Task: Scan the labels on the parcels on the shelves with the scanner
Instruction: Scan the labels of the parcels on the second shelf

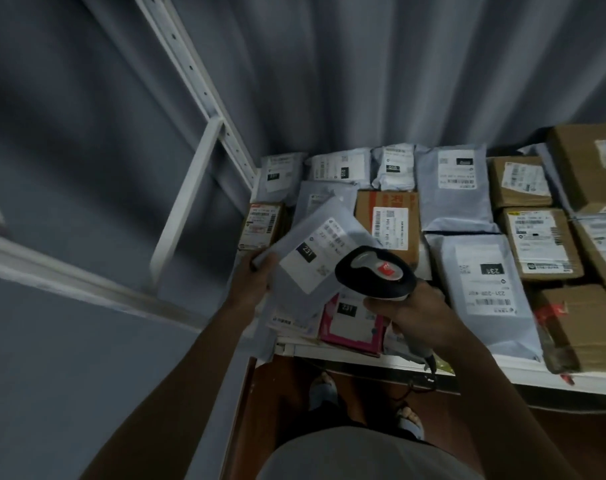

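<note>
The left hand (256,271) holds a grey plastic mailer bag (312,258) above the white metal shelf (363,355). The black handheld scanner (376,273), in the right hand (408,310), is just right of it. Brown cardboard boxes (536,244) lie further right.

In my left hand (256,271) is a pale grey plastic mailer bag (315,251) with a white label that has a black square with white numbers. My right hand (412,306) holds the black barcode scanner (376,270), grey on top with a red patch. On the white metal shelf (363,356) I see brown cardboard boxes (519,183), more grey bags, and one pink parcel (350,327). Behind is a grey curtain (363,64).
</note>
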